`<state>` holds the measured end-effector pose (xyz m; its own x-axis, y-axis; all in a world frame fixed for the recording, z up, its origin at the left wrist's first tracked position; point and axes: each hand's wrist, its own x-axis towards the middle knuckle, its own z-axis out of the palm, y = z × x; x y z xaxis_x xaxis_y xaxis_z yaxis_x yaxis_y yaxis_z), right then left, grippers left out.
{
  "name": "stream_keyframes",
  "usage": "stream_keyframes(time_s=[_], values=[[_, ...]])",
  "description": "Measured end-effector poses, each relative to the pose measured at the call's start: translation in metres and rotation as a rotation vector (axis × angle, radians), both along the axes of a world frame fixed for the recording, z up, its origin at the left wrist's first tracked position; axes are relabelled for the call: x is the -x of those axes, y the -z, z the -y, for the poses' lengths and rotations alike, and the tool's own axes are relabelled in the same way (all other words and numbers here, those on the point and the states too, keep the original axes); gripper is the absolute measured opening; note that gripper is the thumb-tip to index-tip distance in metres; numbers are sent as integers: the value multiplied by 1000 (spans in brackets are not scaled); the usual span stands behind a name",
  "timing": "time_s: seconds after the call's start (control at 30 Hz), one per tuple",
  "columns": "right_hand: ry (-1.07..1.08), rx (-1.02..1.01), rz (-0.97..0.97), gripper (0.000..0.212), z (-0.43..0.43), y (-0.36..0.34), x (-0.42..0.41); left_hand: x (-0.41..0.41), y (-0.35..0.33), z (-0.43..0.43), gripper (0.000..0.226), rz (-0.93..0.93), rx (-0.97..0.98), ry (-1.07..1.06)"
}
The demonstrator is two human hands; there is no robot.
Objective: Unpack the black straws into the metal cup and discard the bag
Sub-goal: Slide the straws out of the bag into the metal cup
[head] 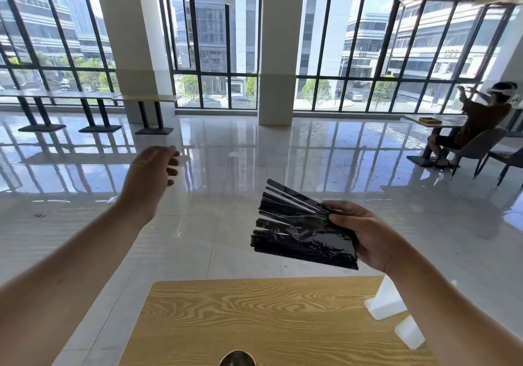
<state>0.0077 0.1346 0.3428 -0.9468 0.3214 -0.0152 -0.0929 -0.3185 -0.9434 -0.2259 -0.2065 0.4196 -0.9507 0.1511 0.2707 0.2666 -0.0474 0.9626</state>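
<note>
A bundle of black straws (297, 230) fans out to the left from my right hand (368, 232), which grips one end with thumb on top, above the floor beyond the wooden table (254, 317). The lower part of the bundle looks glossy, as if under clear film. My left hand (150, 176) is stretched forward and to the left over the floor, with fingers loosely curled and holding nothing. The rim of the metal cup (237, 358) shows at the bottom edge on the table. A small clear scrap (111, 199) lies on the floor left of my left wrist.
Shiny tiled floor lies beyond the table. White objects (385, 300) sit by the table's right edge under my right arm. A person (478, 122) sits at a table far right. Bench tables (85, 96) line the windows at the left.
</note>
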Motion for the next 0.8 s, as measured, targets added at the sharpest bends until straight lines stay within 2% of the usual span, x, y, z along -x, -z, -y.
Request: stream_keyframes(time_s=[0.03,0.1,0.2,0.27,0.3,0.4,0.5,0.57,0.7,0.8], values=[[-1,-2,1,32,-1,-2,-1,4,0,2,32,-42,65,-46],[-7,-11,-4,32,-4,-5,-3,9,-1,5,58,-43,207,-6],[-30,-18,-27,31,-5,-14,-5,6,-8,4,93,91,263,227],[-44,-26,-39,33,-5,-20,-4,0,-15,-1,99,159,273,334],[-47,-30,-40,33,-4,-24,-3,-3,-17,-3,92,178,259,364],[-59,-57,-42,32,-6,-30,-2,-8,-23,-6,50,162,204,408],[-50,-123,-37,27,-6,-38,-3,-6,-26,-7,13,98,170,368],[25,-162,-32,39,-7,-42,-3,-4,-27,-7,9,72,175,338],[147,-186,-50,23,-10,-46,-4,-4,-22,-6,11,49,213,307],[169,-211,-52,23,-7,-44,-6,-9,-12,-7,15,70,223,303]])
